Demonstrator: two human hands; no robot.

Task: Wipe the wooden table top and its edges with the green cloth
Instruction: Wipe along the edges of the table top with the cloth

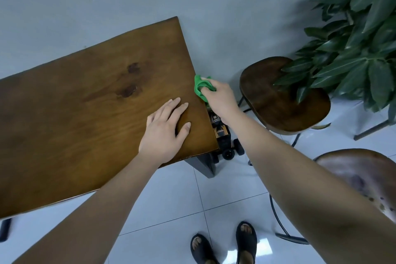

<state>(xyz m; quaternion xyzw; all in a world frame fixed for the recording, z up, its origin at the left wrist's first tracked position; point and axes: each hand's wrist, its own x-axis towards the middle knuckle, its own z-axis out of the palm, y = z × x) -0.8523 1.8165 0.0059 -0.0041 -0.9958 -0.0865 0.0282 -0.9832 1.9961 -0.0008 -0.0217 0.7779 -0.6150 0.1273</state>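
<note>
Right hand [218, 97] grips bunched green cloth [200, 87], pressed against right-side edge of wooden table [85, 113], centre of frame. Left hand [166, 129] flat, fingers straight, bracing on top near that edge. Judgement: edge stage under way. Top shows dark patches, wiped or not, cannot tell. Other edges likely left.

I see two bare forearms [96, 210] running from the lower frame to the left hand [165, 133] and right hand [220, 100]. Bottom centre: black open-toed sandals [202, 251], wide straps, toes showing.
</note>
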